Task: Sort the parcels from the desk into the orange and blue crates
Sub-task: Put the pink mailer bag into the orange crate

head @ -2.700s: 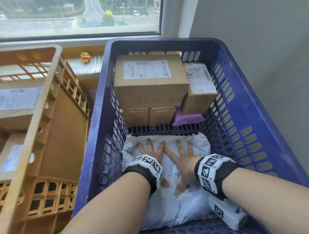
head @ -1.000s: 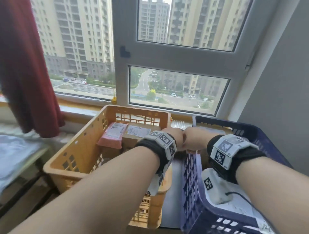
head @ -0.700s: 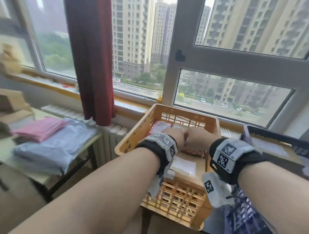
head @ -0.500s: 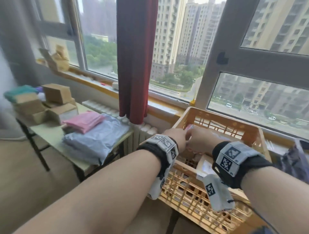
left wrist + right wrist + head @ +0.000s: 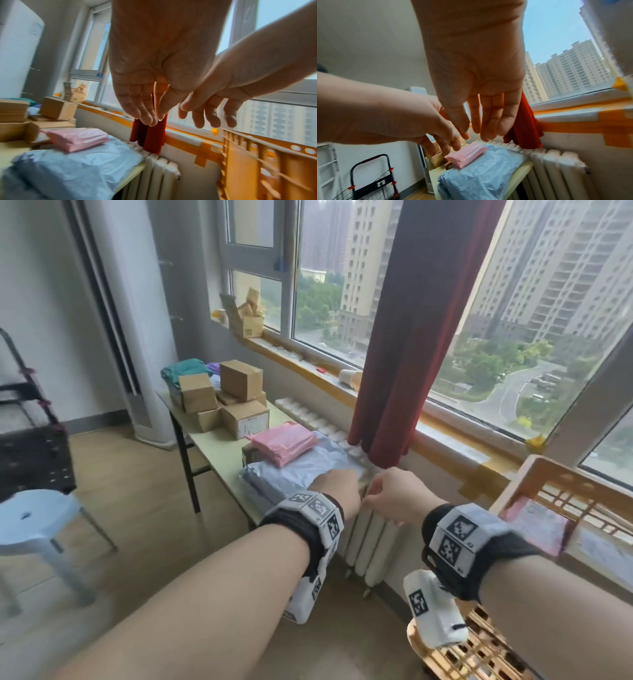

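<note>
Change: since the earlier frames both hands have been lifted off the white mailer in the blue crate and swung left, past the orange crate, toward the desk; the blue crate is no longer seen.
Left hand [image 5: 154,75]: held out in the air, palm down, fingers [image 5: 147,115] straight and close together, nothing held.
Right hand [image 5: 476,75]: held just beside the left hand, fingers [image 5: 489,121] straight and slightly parted, nothing held.
Hand spacing: the two hands are seen side by side, nearly touching, in the head view, left [image 5: 337,491] and right [image 5: 397,494].
Grey-blue poly mailer [image 5: 298,470]: lying on the desk directly below and just ahead of the fingertips; not touched.
Pink poly mailer [image 5: 284,445]: resting on the far part of the grey-blue mailer, beyond the left hand.
Cardboard boxes [image 5: 226,395]: stacked at the far end of the desk, well beyond both hands.
Desk [image 5: 212,443]: extended forward and left of the hands, along the window wall.
Orange crate [image 5: 561,508]: placed to the right of the right hand, with labelled parcels partly seen inside.
Radiator [image 5: 370,546]: set below the hands, between desk and crate.
Red curtain [image 5: 404,337]: hung just beyond the right hand.
Blue stool [image 5: 37,522]: standing well to the left of the left arm.
</note>
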Tool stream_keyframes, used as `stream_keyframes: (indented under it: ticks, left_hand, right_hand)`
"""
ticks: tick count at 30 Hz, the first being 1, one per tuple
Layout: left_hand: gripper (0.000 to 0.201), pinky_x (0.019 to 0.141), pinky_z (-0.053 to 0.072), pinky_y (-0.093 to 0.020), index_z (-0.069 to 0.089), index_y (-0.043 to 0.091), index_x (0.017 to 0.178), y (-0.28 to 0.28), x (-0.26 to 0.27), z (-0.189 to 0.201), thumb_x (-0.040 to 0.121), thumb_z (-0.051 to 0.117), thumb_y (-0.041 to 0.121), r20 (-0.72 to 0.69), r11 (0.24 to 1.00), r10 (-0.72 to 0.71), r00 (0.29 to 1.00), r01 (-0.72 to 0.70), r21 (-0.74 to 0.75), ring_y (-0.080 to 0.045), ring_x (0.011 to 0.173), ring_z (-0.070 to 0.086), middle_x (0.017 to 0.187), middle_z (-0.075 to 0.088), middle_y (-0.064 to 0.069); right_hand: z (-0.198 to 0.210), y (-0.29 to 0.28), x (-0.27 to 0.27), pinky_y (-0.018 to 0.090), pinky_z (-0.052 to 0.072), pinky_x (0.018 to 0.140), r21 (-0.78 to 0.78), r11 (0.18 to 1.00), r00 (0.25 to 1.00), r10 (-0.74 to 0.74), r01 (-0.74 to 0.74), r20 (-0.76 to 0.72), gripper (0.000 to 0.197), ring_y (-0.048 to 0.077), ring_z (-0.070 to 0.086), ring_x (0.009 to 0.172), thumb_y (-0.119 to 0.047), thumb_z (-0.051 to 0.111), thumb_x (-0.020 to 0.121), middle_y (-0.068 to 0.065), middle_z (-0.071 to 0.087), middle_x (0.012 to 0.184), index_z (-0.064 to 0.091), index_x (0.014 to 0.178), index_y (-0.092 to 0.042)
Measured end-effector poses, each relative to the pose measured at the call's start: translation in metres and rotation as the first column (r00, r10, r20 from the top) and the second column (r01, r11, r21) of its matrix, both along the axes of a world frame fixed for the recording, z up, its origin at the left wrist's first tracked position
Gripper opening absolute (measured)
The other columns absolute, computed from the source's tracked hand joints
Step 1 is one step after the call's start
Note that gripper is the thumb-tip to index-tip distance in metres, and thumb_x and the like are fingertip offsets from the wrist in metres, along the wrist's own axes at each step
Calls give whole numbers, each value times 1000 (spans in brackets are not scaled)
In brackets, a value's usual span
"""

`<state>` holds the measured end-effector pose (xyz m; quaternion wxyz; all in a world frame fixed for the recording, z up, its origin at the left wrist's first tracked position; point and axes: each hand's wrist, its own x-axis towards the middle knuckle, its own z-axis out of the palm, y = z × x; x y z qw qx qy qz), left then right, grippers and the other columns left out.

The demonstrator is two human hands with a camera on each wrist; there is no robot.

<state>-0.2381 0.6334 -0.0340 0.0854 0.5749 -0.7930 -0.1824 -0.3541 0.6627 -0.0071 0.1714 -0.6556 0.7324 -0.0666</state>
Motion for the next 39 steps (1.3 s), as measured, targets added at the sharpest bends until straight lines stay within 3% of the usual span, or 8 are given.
stream_keyframes:
  ticks: [4,10,16,19,25,30,35,39]
  left_hand:
    - [31,91,45,-34,58,13,123,-33,31,-9,93,50,14,16,998,64,998,-64,-23,-27,114,57,124,61,-8]
    - [31,87,45,-33,58,12,122,-96,64,-15,94,44,6,22,987,158,987,-157,-27,-28,110,58,122,60,-10]
    - [34,92,47,-34,60,14,121,-168,83,-33,92,43,6,-13,965,258,966,-257,60,-28,112,56,118,61,-9]
    - [34,96,46,-35,59,16,123,-204,92,-49,93,44,10,-20,954,291,957,-288,80,-30,116,53,120,61,-10]
    - [28,97,46,-35,60,20,117,-261,117,-88,90,51,17,-83,914,398,914,-388,115,-26,113,54,123,58,-6]
    - [40,103,39,-37,49,22,128,-288,137,-109,89,52,14,-48,908,409,911,-401,120,-26,122,40,131,42,-8]
    - [49,103,36,-36,44,23,133,-320,140,-122,86,49,10,-56,909,401,914,-390,145,-26,125,36,134,38,-9]
    - [48,101,37,-37,43,24,133,-346,140,-128,87,50,13,-43,921,365,930,-355,161,-26,125,37,135,39,-8]
  right_hand:
    - [-11,-43,23,38,60,74,-15,999,999,42,-41,17,19,23,67,71,-22,61,85,4,70,78,74,89,-9]
    - [-26,-116,46,42,60,78,-1,997,994,82,-82,70,19,25,70,83,-20,59,86,8,74,87,73,92,-7]
    - [-43,-187,63,47,59,76,-3,994,990,106,-106,95,27,26,65,68,-16,57,84,18,73,90,72,97,3]
    - [-57,-221,65,46,58,77,15,995,989,99,-101,113,25,30,70,82,-17,55,85,14,73,87,72,95,-2]
    - [-88,-276,66,41,59,80,35,998,965,49,-60,259,9,20,68,86,-19,58,86,-2,68,84,67,85,-21]
    - [-123,-300,72,37,55,87,92,996,930,-43,10,365,29,18,61,83,-19,58,89,1,68,104,62,117,-15]
    - [-139,-318,81,20,35,87,138,990,947,-71,29,314,43,20,54,121,-17,59,93,7,57,132,52,136,-11]
    - [-146,-333,88,18,34,83,174,980,936,-150,98,317,50,21,52,124,-17,59,93,10,51,139,47,141,-11]
